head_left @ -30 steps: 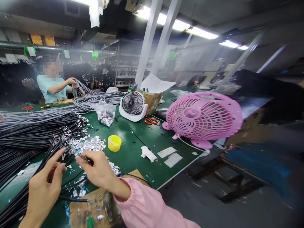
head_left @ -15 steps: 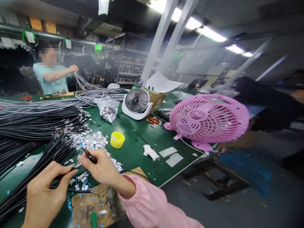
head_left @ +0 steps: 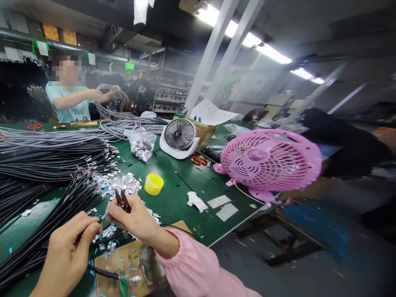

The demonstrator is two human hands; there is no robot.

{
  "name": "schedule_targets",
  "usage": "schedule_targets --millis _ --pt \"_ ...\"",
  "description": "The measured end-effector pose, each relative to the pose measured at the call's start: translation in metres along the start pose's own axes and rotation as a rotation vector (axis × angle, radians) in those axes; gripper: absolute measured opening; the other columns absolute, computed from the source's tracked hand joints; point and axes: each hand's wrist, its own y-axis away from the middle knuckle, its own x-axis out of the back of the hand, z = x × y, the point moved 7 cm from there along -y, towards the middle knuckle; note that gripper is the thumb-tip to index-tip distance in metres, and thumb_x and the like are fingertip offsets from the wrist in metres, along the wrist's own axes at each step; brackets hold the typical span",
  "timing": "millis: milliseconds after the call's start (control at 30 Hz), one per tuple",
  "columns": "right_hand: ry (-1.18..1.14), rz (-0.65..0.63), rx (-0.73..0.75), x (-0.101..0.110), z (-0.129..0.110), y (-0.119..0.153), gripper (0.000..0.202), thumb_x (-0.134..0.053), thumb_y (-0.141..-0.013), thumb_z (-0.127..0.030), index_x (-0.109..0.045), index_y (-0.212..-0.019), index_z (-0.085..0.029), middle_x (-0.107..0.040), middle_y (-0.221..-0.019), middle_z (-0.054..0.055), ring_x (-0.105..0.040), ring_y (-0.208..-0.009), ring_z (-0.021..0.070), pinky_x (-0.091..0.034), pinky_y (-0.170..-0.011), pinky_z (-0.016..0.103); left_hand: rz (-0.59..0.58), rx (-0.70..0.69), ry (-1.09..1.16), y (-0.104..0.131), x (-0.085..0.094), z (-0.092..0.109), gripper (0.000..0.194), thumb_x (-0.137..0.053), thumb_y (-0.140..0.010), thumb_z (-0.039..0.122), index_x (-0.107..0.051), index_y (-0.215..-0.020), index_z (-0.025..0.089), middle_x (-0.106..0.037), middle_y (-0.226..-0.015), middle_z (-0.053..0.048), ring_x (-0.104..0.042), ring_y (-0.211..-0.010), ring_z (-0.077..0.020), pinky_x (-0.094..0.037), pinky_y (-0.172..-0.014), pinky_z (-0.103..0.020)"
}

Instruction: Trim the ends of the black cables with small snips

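My left hand (head_left: 66, 251) is closed, pinching a black cable (head_left: 100, 221) near its end between thumb and fingers. Just to the right, my right hand (head_left: 137, 218) pinches the silvery foil (head_left: 106, 215) at that cable's tip. Tucked in the same right hand is a pair of dark thread snips (head_left: 122, 201), blades pointing up and apart. Below the hands lies a worn wooden board (head_left: 114, 258) scattered with small blue bits. Another black cable's cut end (head_left: 105, 273) rests over it. Scraps of silver foil (head_left: 119, 181) are heaped behind my hands.
Bundles of black cables (head_left: 68, 198) and grey cables (head_left: 46, 138) cover the left side. A yellow tape ring (head_left: 154, 184), a white fan (head_left: 178, 138), orange-handled scissors (head_left: 199, 160) and a pink fan (head_left: 269, 161) stand or lie rightward. A co-worker (head_left: 72, 97) handles grey cables across the table.
My right hand has turned, and its snips now point up with blades spread wider. The cable end on the board has shifted lower. The co-worker's hands have moved apart, holding a loop of grey cable.
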Motion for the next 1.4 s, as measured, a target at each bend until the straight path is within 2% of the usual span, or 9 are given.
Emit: schedule_targets --millis 133,233,400,533,667,800,1067,1200,1400 --pt "-0.007 0.045 0.068 0.002 -0.003 0.001 0.031 -0.066 -0.082 -0.040 -0.060 -0.062 -0.017 -0.047 -0.054 -0.004 -0.042 -0.056 0.0096 -0.034 -0.051 0.022 -0.056 0.075 0.040 -0.004 -0.001 -0.001 0.045 -0.053 -0.090 0.043 -0.054 -0.050 0.023 -0.047 -0.047 0.004 -0.043 -0.040 -0.0106 -0.037 -0.037 -0.019" --pt "-0.004 0.082 0.116 0.004 -0.007 0.004 0.016 -0.068 -0.079 -0.031 -0.072 -0.075 -0.016 -0.058 -0.061 -0.002 -0.049 -0.058 0.0107 -0.040 -0.055 0.022 -0.098 0.196 0.087 -0.003 -0.005 -0.009 0.056 -0.051 -0.089 0.061 -0.047 -0.049 0.023 -0.039 -0.047 0.005 -0.034 -0.041 -0.0104 -0.034 -0.037 -0.021" --pt "0.107 0.134 0.297 0.006 -0.015 0.009 0.019 -0.064 -0.081 -0.025 -0.081 -0.084 -0.016 -0.065 -0.066 0.001 -0.054 -0.059 0.0122 -0.048 -0.060 0.024 -0.227 0.426 0.149 0.001 -0.014 -0.019 0.073 -0.045 -0.069 0.093 -0.039 -0.046 0.024 -0.031 -0.047 0.005 -0.028 -0.042 -0.0101 -0.025 -0.033 -0.022" --pt "0.221 0.182 0.548 0.005 -0.026 0.016 0.023 -0.060 -0.086 -0.026 -0.081 -0.082 -0.016 -0.061 -0.060 0.001 -0.047 -0.052 0.0112 -0.046 -0.054 0.023 -0.238 0.486 0.180 0.001 -0.016 -0.024 0.075 -0.046 -0.065 0.095 -0.035 -0.046 0.024 -0.028 -0.048 0.005 -0.025 -0.044 -0.0095 -0.022 -0.034 -0.022" --pt "0.284 0.175 0.590 0.003 -0.025 0.019 0.024 -0.059 -0.089 -0.025 -0.080 -0.081 -0.015 -0.061 -0.058 0.002 -0.044 -0.049 0.0107 -0.041 -0.048 0.022 -0.208 0.504 0.188 0.003 -0.017 -0.028 0.075 -0.048 -0.065 0.095 -0.037 -0.046 0.023 -0.027 -0.047 0.006 -0.024 -0.044 -0.0089 -0.021 -0.035 -0.021" --pt "0.366 0.129 0.657 -0.001 -0.022 0.025 0.031 -0.056 -0.096 -0.033 -0.079 -0.085 -0.015 -0.060 -0.059 0.001 -0.044 -0.047 0.0100 -0.040 -0.046 0.022 -0.152 0.529 0.161 0.008 -0.015 -0.032 0.070 -0.053 -0.070 0.087 -0.053 -0.050 0.020 -0.040 -0.048 0.003 -0.032 -0.045 -0.0105 -0.025 -0.035 -0.020" --pt "0.454 0.201 0.669 -0.001 -0.024 0.030 0.034 -0.050 -0.101 -0.035 -0.078 -0.100 -0.016 -0.064 -0.064 0.002 -0.055 -0.054 0.0126 -0.046 -0.051 0.023 0.240 0.114 0.058 -0.002 0.026 -0.006 0.010 -0.076 -0.069 0.035 -0.074 -0.062 0.028 -0.067 -0.057 0.006 -0.056 -0.049 -0.0112 -0.044 -0.048 -0.018" --pt "0.427 0.139 0.615 -0.004 -0.020 0.027 0.035 -0.050 -0.100 -0.034 -0.077 -0.085 -0.018 -0.062 -0.058 0.001 -0.051 -0.048 0.0121 -0.044 -0.045 0.023 0.288 -0.052 -0.099 0.006 0.028 0.006 0.007 -0.073 -0.080 0.030 -0.073 -0.073 0.031 -0.069 -0.068 0.009 -0.060 -0.059 -0.0095 -0.047 -0.062 -0.018" --pt "0.523 0.163 0.615 -0.004 -0.017 0.035 0.027 -0.058 -0.096 -0.040 -0.079 -0.093 -0.022 -0.057 -0.052 -0.001 -0.048 -0.042 0.0137 -0.042 -0.041 0.027 0.333 -0.209 -0.333 0.014 0.022 0.016 0.012 -0.066 -0.091 0.027 -0.069 -0.080 0.027 -0.067 -0.068 0.009 -0.059 -0.056 -0.0085 -0.045 -0.061 -0.022"
